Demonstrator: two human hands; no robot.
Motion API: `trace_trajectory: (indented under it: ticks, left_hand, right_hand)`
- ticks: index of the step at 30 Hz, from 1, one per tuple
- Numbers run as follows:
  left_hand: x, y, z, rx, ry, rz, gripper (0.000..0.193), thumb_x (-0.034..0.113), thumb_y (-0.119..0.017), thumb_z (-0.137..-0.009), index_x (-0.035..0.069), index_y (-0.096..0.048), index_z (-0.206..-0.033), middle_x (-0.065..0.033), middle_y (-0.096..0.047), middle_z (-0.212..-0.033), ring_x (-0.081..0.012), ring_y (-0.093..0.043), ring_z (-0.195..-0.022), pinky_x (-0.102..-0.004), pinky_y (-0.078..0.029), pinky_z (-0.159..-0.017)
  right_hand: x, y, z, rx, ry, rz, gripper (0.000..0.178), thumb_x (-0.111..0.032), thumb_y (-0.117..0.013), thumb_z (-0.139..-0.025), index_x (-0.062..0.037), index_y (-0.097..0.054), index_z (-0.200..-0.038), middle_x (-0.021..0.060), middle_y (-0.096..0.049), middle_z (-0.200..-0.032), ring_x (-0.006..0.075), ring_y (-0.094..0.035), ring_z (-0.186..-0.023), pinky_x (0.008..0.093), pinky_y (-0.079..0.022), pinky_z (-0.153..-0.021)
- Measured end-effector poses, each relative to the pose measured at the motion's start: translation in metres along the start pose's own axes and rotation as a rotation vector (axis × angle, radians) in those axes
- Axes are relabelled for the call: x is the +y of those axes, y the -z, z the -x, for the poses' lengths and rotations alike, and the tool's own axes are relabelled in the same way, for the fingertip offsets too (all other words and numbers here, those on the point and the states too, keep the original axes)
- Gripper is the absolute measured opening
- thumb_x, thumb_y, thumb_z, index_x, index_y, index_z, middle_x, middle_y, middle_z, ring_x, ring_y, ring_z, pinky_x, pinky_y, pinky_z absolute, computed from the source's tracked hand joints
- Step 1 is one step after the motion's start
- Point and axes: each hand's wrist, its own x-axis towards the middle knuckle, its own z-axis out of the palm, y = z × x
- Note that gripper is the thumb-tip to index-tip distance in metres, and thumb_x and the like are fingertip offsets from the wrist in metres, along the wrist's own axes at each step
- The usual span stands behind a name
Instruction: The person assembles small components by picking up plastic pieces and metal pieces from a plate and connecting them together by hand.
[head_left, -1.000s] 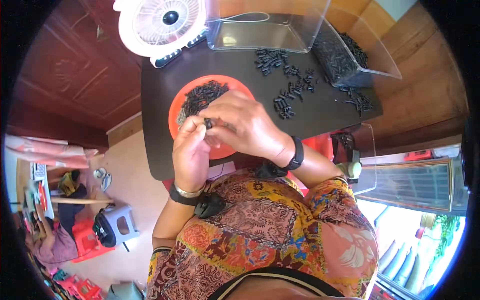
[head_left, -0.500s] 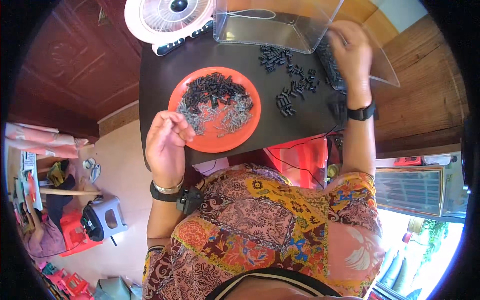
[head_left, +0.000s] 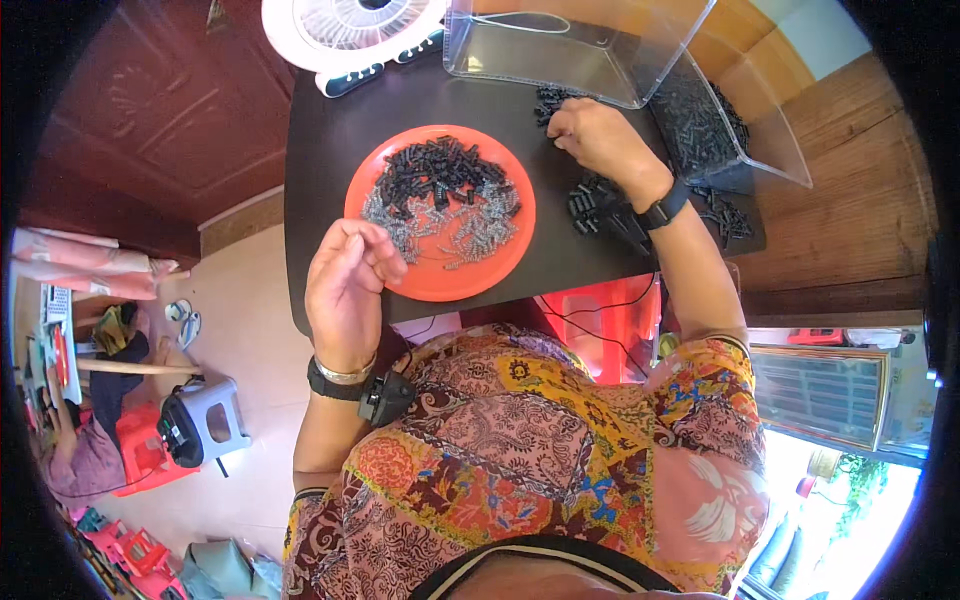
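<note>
An orange plate (head_left: pixel 440 285) holds a heap of small black plastic pieces (head_left: pixel 440 170) and piles of small metal springs (head_left: pixel 485 230). Over the plate's left rim is my left hand (head_left: pixel 348 280), palm turned inward, its fingers curled together; whatever they hold is too small to make out. My right hand (head_left: pixel 610 150) reaches over the table right of the plate, fingertips pinched beside a group of black parts (head_left: pixel 555 105). Its fingers hide what may be between them. More black parts (head_left: pixel 600 210) lie under and below my right wrist.
A clear plastic bin (head_left: pixel 545 70) stands at the back of the dark table (head_left: pixel 330 170). At the right, another clear bin (head_left: pixel 700 125) holds many black parts. A white fan (head_left: pixel 350 25) is at the back left. A cable (head_left: pixel 600 315) hangs at the front edge.
My right hand has moved left from the right-hand bin to the black parts on the table. My left hand stays by the plate's rim, fingers still curled. The view has shifted slightly.
</note>
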Motion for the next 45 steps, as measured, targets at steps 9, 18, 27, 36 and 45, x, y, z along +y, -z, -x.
trace_trajectory:
  ticks: [9,18,27,36,45]
  left_hand:
    - [-0.001,-0.006,-0.003,0.014,0.02,-0.045,0.022,0.024,-0.048,-0.094,0.002,-0.055,-0.094,-0.0056,-0.058,-0.084,-0.0155,-0.058,-0.072,-0.0261,-0.043,-0.065]
    - [-0.01,-0.028,-0.009,-0.148,0.124,-0.241,0.027,0.027,-0.049,-0.093,0.002,-0.056,-0.102,-0.0044,-0.059,-0.087,-0.0141,-0.057,-0.072,-0.0254,-0.043,-0.065]
    - [0.001,-0.008,0.002,-0.091,0.088,-0.097,0.022,0.028,-0.051,-0.093,0.007,-0.054,-0.088,-0.0015,-0.057,-0.078,-0.0115,-0.055,-0.066,-0.0222,-0.041,-0.059]
    - [0.012,0.015,0.012,-0.017,-0.01,-0.009,0.025,0.027,-0.047,-0.094,0.004,-0.051,-0.087,-0.005,-0.049,-0.073,-0.0154,-0.047,-0.063,-0.026,-0.035,-0.056]
    - [0.009,0.017,0.016,0.009,0.008,-0.023,0.026,0.028,-0.048,-0.093,0.003,-0.051,-0.087,-0.006,-0.049,-0.073,-0.0162,-0.047,-0.062,-0.0263,-0.036,-0.056]
  right_hand:
    - [-0.03,0.029,0.003,-0.025,-0.162,-0.231,0.012,-0.006,-0.064,-0.08,-0.0021,-0.064,-0.092,0.009,-0.065,-0.084,0.0223,-0.063,-0.077,0.0313,-0.05,-0.074]
    - [-0.141,0.038,-0.015,-0.146,-0.136,-1.463,0.009,-0.006,-0.063,-0.089,0.0019,-0.065,-0.094,0.0043,-0.068,-0.084,0.01,-0.062,-0.079,0.0241,-0.05,-0.073]
    - [-0.161,0.03,-0.033,0.01,0.218,-1.095,0.007,-0.007,-0.063,-0.086,-0.002,-0.066,-0.09,0.006,-0.065,-0.079,0.0177,-0.064,-0.077,0.029,-0.05,-0.07]
    - [-0.158,-0.008,-0.035,-0.08,0.323,-0.322,0.01,-0.015,-0.064,-0.075,-0.0089,-0.069,-0.082,0.0088,-0.062,-0.086,0.028,-0.058,-0.089,0.0393,-0.048,-0.079]
    - [-0.153,0.002,-0.023,-0.143,0.261,-0.173,0.012,-0.013,-0.066,-0.075,-0.0076,-0.066,-0.086,0.0074,-0.059,-0.085,0.0282,-0.057,-0.088,0.0387,-0.047,-0.076]
